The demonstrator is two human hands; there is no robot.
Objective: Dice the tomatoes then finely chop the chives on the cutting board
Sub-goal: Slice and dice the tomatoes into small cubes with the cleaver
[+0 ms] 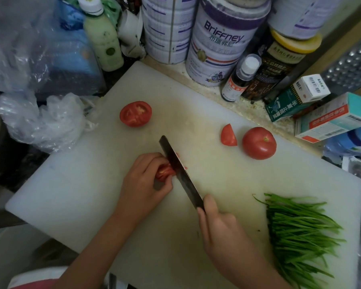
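Observation:
On the white cutting board (92,184) my left hand (142,182) curls over a sliced tomato piece (164,171) and holds it down. My right hand (219,228) grips the handle of a dark knife (180,174), whose blade stands against the piece's right side. A tomato half (135,114) lies cut face up at the back left. A tomato wedge (228,135) and a whole tomato (259,143) sit at the right. A bundle of green chives (300,232) lies at the board's near right.
Cans (223,38), bottles (103,36) and jars (279,59) crowd the board's far edge. Cardboard boxes (331,119) stand at the right. Crumpled plastic bags (46,119) lie off the left edge.

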